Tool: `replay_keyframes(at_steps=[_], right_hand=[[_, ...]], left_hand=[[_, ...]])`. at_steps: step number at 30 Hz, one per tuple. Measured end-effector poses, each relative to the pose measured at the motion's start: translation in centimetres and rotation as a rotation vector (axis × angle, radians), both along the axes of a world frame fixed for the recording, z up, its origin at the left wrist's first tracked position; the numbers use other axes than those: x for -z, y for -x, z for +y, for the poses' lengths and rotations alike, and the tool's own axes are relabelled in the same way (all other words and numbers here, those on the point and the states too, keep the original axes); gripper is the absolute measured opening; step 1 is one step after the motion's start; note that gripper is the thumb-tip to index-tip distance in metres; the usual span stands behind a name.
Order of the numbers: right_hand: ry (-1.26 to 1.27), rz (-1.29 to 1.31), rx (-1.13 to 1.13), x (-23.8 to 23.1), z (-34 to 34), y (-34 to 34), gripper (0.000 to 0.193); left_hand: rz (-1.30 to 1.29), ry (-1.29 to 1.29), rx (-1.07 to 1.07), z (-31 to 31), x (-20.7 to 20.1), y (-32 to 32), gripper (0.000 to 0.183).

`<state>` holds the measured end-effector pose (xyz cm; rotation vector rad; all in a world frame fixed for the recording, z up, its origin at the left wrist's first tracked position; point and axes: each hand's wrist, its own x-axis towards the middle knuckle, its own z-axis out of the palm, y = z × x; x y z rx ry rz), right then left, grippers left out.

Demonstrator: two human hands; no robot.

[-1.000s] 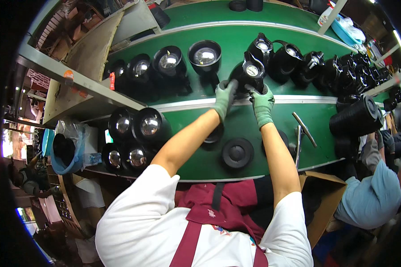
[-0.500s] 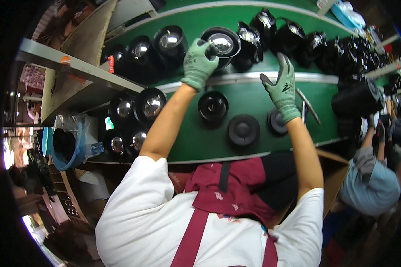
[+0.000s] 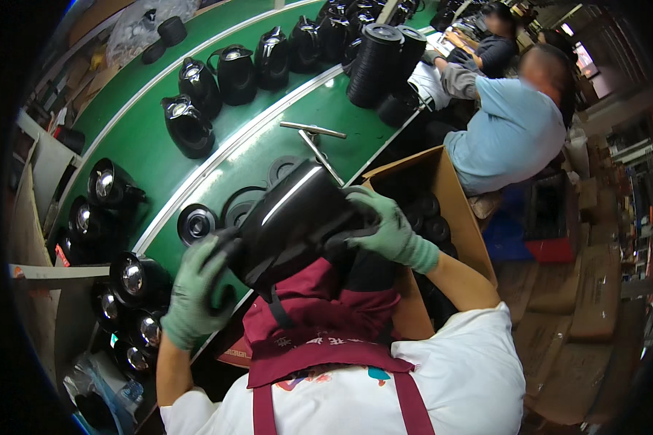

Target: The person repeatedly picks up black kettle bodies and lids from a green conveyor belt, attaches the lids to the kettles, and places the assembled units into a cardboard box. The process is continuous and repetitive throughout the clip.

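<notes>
A glossy black jug body (image 3: 290, 217) lies on its side, tilted, over my lap at the near edge of the green bench. My left hand (image 3: 199, 290), in a green glove with dark fingertips, has its fingers against the left end. Around the right end curls my right hand (image 3: 388, 228), gloved alike. The jug body hides part of the bench and some of the fingertips. Beyond it are round black parts: a small dish-like one (image 3: 197, 223), a wider ring-edged disc (image 3: 233, 205) and another disc (image 3: 283, 168). A T-shaped metal tool (image 3: 313, 145) lies farther back.
Black jugs (image 3: 236, 76) with shiny tops line the far lane. Open jug bodies with mirrored insides (image 3: 132, 277) stand at left. Stacked black discs (image 3: 376, 65) rise at the back. An open cardboard box (image 3: 464, 217) holds black parts. A co-worker in light blue (image 3: 515, 123) sits at right.
The view has swung to the right. My left hand was at a mirrored jug body on the far lane, my right hand open; now both hands are at a jug body over my lap.
</notes>
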<state>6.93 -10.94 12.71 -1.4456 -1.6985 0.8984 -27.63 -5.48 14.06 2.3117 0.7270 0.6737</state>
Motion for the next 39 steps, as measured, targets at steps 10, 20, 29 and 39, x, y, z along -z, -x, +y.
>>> replay_keyframes(at_steps=[10,20,29,39], right_hand=[[0.595,0.677,0.22,2.6,-9.3,0.0,0.046],[0.635,0.202,-0.313,11.6,-0.3,4.6,0.045],[0.018,-1.053,-0.224,21.3,11.4,18.7,0.1],[0.165,1.007,-0.123,6.6,-0.1,11.0,0.093]], left_hand=[[-0.115,0.426,0.01,-4.3,5.6,-1.4,0.065],[-0.449,0.949,-0.312,-9.2,15.2,6.3,0.041],[-0.467,0.752,-0.529,-13.1,20.8,9.2,0.045],[-0.426,0.837,-0.294,-8.6,21.2,6.8,0.048]])
